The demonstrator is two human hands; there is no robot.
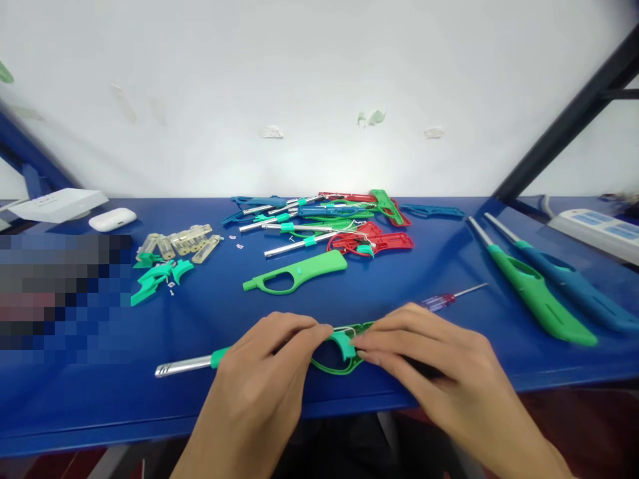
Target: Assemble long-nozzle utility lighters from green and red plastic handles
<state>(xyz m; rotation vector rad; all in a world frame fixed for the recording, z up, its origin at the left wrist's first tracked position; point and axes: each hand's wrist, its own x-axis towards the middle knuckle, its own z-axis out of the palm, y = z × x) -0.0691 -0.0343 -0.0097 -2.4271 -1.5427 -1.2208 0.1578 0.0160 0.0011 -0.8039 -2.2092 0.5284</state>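
left hand [272, 362] and right hand [429, 359] both pinching green lighter shell [344, 356] (teal trigger [343, 344] fitted), metal nozzle [182, 366] pointing left, on blue table [449, 266]

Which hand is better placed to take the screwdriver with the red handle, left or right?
Right, probably. The screwdriver lies just beyond the knuckles of the right hand. The left hand is farther away, on the other side of the green lighter that both hands grip.

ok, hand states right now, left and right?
Left hand: closed, pinching the green lighter at its teal trigger.
Right hand: closed on the same lighter's handle end.
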